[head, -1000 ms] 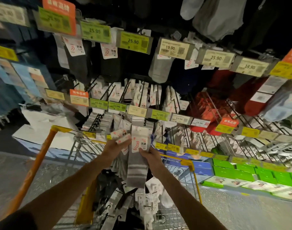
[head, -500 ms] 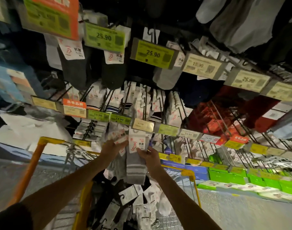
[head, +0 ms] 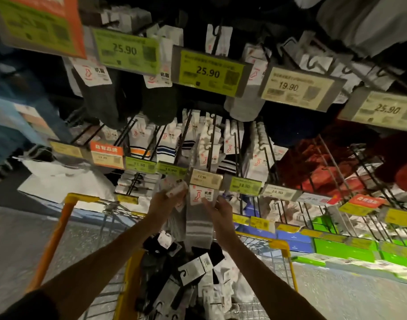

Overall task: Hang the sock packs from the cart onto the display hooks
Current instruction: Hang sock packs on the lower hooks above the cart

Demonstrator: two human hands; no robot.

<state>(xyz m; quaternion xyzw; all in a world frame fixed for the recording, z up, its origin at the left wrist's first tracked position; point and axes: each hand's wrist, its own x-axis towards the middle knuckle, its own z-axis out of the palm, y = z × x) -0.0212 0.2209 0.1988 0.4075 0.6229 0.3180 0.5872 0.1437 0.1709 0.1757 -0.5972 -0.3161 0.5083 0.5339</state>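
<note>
A grey striped sock pack (head: 199,224) with a white label card hangs between my hands, its top just under a cream price tag (head: 206,179) at the tip of a display hook (head: 211,144). My right hand (head: 217,210) pinches the card's right edge. My left hand (head: 165,200) grips several more sock packs (head: 174,191) beside it. Below, the yellow wire cart (head: 288,255) holds a heap of loose sock packs (head: 193,271), black, grey and white.
Rows of black wire hooks with hanging socks and price tags fill the wall ahead, with larger tags (head: 209,72) close overhead. Red socks (head: 313,167) hang to the right. Green and blue boxes (head: 343,247) line the low shelf. The orange cart handle (head: 52,241) stands left.
Both hands have lifted the grey pack up from over the cart to just below the price tag on the hook. The view has moved closer to the display.
</note>
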